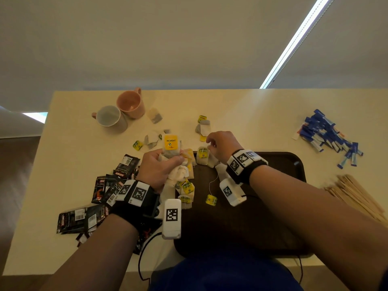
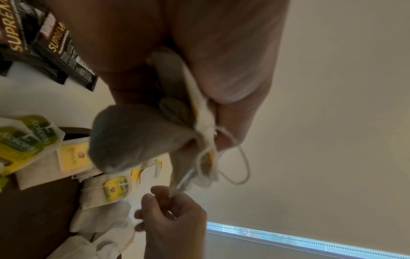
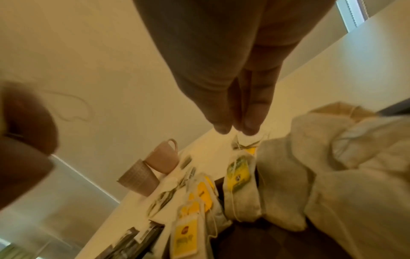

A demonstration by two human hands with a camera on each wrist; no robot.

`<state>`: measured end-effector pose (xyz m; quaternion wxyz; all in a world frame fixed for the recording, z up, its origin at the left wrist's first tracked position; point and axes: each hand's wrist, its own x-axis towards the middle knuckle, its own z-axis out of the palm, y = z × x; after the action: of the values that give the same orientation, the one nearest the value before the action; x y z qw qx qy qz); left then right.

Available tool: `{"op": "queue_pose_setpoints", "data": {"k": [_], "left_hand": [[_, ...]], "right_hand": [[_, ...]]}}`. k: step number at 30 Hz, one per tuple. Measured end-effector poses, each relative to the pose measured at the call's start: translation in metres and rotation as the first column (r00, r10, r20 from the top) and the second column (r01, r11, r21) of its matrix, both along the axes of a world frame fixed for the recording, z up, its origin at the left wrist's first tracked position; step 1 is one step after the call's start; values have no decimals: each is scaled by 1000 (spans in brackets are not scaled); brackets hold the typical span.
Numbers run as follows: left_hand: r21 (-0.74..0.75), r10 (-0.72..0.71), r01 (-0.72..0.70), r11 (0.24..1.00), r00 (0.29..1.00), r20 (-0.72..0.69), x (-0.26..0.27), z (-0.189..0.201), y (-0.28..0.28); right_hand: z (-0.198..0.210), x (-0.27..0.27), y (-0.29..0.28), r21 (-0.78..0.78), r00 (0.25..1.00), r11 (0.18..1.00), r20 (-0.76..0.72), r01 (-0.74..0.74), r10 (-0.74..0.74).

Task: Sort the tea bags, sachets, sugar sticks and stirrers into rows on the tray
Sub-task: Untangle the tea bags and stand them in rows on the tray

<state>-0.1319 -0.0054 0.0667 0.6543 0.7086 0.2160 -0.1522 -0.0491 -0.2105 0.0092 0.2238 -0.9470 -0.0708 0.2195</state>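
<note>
The left hand (image 1: 156,169) clutches a bunch of tea bags (image 1: 171,152) above the tray (image 1: 273,164); the right hand (image 1: 223,144) pinches a string (image 2: 239,168), its loop visible only from the left wrist.

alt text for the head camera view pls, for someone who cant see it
The left hand grips a bunch of tea bags over a dark tray, and the right hand pinches a string. Black sachets, blue sugar sticks, wooden stirrers and two mugs lie around.
</note>
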Motion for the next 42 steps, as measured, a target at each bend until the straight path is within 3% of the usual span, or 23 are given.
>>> {"op": "queue_pose_setpoints", "data": {"k": [7, 14, 17, 21, 24, 29, 34, 42], "left_hand": [[-27, -50, 49, 998, 999, -20, -9, -2, -7], [-11, -71, 71, 997, 997, -10, -23, -3, -1], [-36, -78, 79, 996, 997, 20, -30, -2, 0], [-69, -86, 90, 994, 995, 59, -37, 4, 0], [-45, -89, 91, 995, 994, 56, -39, 7, -1], [-10, -147, 150, 989, 981, 124, -43, 21, -11], [50, -241, 236, 971, 942, 235, -42, 35, -21], [154, -395, 364, 918, 865, 310, -32, 58, -34]], "right_hand": [[-2, -43, -45, -166, 998, 984, 0, -57, 58], [-5, -52, -35, -223, 995, 970, -11, -96, 96], [0, -53, -31, -121, 997, 990, -8, -75, 75], [28, -68, -40, 157, 999, 988, -51, 0, 8], [53, -80, -46, 322, 997, 945, -58, 62, -45], [94, -86, -47, 558, 994, 828, 50, 55, -100], [117, -84, -41, 633, 979, 774, 159, -3, -126], [127, -79, -30, 667, 980, 744, 164, -25, -114]]}}
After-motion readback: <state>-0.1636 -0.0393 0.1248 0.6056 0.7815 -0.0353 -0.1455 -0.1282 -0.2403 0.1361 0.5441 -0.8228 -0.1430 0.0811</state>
